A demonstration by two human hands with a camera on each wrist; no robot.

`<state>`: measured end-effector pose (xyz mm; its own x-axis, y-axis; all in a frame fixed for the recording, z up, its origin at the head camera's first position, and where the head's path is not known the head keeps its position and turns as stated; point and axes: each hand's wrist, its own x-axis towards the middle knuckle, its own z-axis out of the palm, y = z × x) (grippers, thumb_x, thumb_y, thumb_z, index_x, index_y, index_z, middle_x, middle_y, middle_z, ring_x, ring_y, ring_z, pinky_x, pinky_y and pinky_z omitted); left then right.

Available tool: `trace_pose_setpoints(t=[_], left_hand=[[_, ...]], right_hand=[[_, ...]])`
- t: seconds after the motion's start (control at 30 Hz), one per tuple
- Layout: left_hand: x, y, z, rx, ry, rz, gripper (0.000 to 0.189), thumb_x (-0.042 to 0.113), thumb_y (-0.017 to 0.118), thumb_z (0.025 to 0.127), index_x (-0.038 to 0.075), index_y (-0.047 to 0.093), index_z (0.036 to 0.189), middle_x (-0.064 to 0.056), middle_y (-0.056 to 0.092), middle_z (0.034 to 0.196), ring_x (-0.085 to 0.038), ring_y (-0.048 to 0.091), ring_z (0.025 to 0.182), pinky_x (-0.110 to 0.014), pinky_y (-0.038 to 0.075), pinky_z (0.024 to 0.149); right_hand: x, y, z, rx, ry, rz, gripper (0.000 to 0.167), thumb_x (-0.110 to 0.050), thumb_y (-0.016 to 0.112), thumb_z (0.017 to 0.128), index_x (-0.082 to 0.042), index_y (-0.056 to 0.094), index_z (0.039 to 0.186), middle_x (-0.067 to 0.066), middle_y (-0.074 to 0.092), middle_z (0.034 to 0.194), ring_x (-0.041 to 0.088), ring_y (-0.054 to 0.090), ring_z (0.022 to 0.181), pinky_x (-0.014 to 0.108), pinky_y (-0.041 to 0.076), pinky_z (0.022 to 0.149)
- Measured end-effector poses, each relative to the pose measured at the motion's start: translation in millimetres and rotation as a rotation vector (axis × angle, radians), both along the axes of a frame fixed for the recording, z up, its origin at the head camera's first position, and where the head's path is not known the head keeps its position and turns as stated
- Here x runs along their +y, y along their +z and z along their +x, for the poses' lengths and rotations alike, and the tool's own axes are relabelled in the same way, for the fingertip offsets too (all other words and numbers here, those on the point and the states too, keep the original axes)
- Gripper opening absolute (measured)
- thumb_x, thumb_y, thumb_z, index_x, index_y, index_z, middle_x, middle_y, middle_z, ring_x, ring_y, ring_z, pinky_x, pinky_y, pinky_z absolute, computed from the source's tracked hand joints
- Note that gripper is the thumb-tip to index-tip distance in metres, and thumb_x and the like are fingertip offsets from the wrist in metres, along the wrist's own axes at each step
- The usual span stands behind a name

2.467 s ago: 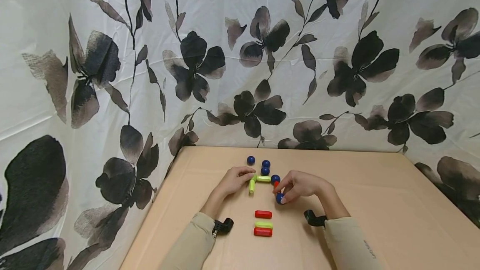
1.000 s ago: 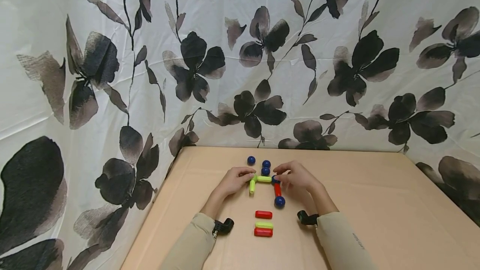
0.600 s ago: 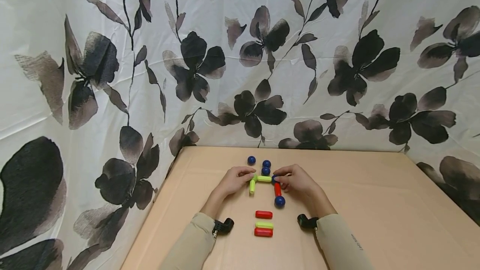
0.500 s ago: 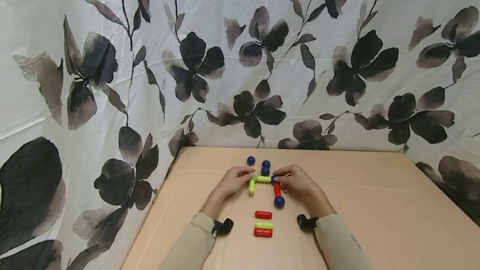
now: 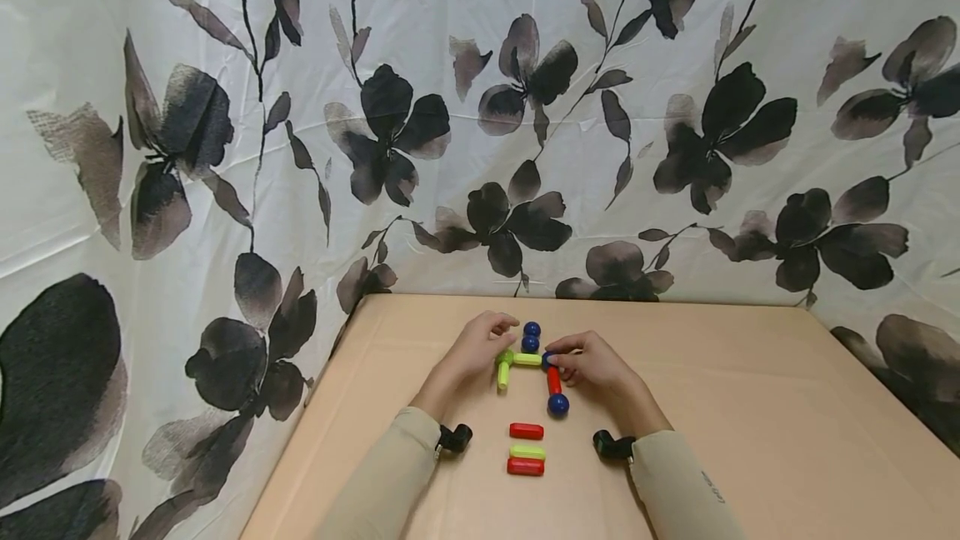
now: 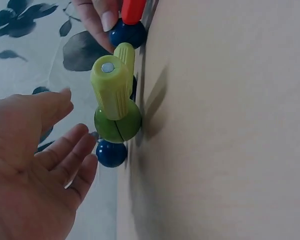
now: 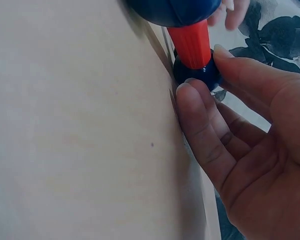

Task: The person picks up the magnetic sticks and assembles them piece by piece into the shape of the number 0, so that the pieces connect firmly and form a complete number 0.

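My left hand point(image 5: 474, 347) has let its fingers spread beside the green ball point(image 6: 117, 122), holding nothing. A loose blue ball point(image 6: 111, 152) sits close to its fingertips in the left wrist view; the hand hides it in the head view. Two yellow-green rods point(image 5: 527, 359) point(image 5: 503, 377) meet at the green ball. At the corner, my right hand point(image 5: 596, 365) pinches a blue ball point(image 7: 197, 75) between thumb and fingers. From that ball a red rod point(image 5: 554, 380) runs toward me and ends in another blue ball point(image 5: 558, 405).
Two blue balls point(image 5: 531, 337) stand together just beyond the joined rods. Nearer me lie a red rod point(image 5: 527, 432), a yellow-green rod point(image 5: 527, 451) and another red rod point(image 5: 526, 467). A floral cloth point(image 5: 495, 123) hangs behind the table point(image 5: 712, 407).
My right hand has gone from the near blue ball to the corner ball and stays there. My left hand has let go of the green ball and moved away from me, over the loose blue ball.
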<state>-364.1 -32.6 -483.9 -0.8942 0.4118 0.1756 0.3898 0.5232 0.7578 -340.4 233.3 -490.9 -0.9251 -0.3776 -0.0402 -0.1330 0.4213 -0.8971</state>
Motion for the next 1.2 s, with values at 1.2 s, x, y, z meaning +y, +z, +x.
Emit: trace_pose_setpoints(t=[1.2], left_hand=[[32.3, 3.4, -8.0, 0.001, -0.004, -0.279, 0.023, 0.03, 0.068, 0.102, 0.021, 0.067, 0.123, -0.005, 0.069, 0.115, -0.016, 0.06, 0.093, -0.03, 0.052, 0.083]], right_hand=[[2, -4.0, -5.6, -0.011, 0.006, 0.002, 0.029, -0.011, 0.068, 0.101, 0.001, 0.072, 0.127, 0.014, 0.071, 0.093, 0.021, 0.066, 0.069, 0.032, 0.062, 0.067]])
